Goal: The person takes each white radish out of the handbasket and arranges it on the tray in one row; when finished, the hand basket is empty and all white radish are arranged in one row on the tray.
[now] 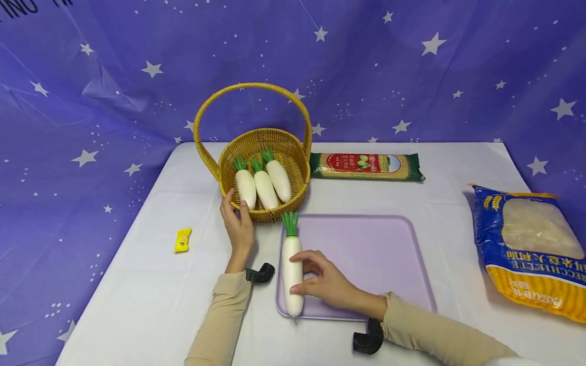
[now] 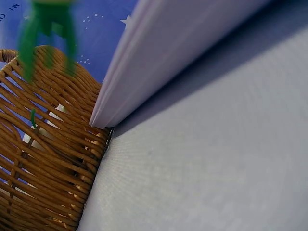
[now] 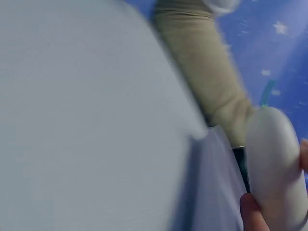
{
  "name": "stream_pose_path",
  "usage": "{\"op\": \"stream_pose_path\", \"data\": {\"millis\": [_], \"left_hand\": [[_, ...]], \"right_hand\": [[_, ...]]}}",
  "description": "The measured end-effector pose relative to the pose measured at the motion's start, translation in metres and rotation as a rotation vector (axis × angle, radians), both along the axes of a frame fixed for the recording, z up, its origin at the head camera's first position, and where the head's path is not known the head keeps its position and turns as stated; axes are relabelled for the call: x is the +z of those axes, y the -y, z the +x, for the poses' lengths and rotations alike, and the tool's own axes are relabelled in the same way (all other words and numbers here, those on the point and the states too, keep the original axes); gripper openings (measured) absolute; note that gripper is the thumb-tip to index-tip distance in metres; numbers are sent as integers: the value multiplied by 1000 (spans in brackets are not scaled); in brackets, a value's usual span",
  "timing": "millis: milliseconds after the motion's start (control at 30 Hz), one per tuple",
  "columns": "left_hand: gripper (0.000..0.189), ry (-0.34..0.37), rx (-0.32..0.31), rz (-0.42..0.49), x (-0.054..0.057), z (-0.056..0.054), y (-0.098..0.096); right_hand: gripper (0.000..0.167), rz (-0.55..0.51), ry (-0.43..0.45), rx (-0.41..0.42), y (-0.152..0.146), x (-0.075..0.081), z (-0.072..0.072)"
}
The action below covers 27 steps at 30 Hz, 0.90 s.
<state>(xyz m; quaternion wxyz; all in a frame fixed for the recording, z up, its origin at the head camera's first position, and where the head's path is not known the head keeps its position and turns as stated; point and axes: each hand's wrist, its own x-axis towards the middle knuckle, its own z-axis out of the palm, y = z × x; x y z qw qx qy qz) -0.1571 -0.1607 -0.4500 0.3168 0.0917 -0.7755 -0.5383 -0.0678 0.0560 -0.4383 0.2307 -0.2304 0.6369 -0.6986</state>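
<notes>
My right hand [image 1: 327, 279] pinches a white radish [image 1: 292, 274] with green leaves between thumb and fingers, over the left edge of a lilac tray [image 1: 371, 254]. In the right wrist view the radish [image 3: 273, 163] stands close to the camera with fingertips [image 3: 252, 211] against it. My left hand [image 1: 239, 229] grips the front left rim of a wicker basket [image 1: 302, 185] with a tall handle. Inside the basket lie three more white radishes [image 1: 265, 189], leaves toward the back. The left wrist view has the basket's woven side [image 2: 48, 159] and blurred green leaves [image 2: 48, 38].
Behind the tray, right of the basket, lies a long spaghetti packet [image 1: 366, 166]. A blue and yellow pasta bag [image 1: 531, 249] rests at the table's right side. On the left is a small yellow wrapped packet [image 1: 183, 240]. A purple starry cloth [image 1: 366, 76] hangs behind the table.
</notes>
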Motion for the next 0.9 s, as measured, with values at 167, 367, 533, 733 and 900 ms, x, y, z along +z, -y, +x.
{"op": "stream_pose_path", "data": {"millis": [167, 367, 533, 733, 900], "left_hand": [[44, -7, -8, 7, -3, -1, 2], [43, -4, -8, 1, -3, -1, 2], [43, -5, -11, -5, -3, 0, 2], [44, -5, -8, -10, -3, 0, 2], [44, -9, -5, -3, -3, 0, 2]], "right_hand": [[55, 135, -6, -105, 11, -4, 3], [52, 250, -96, -176, 20, 9, 8], [50, 370, -230, -192, 24, 2, 10], [47, 452, -335, -172, 22, 1, 11], [45, 444, -360, -152, 20, 2, 9]]}}
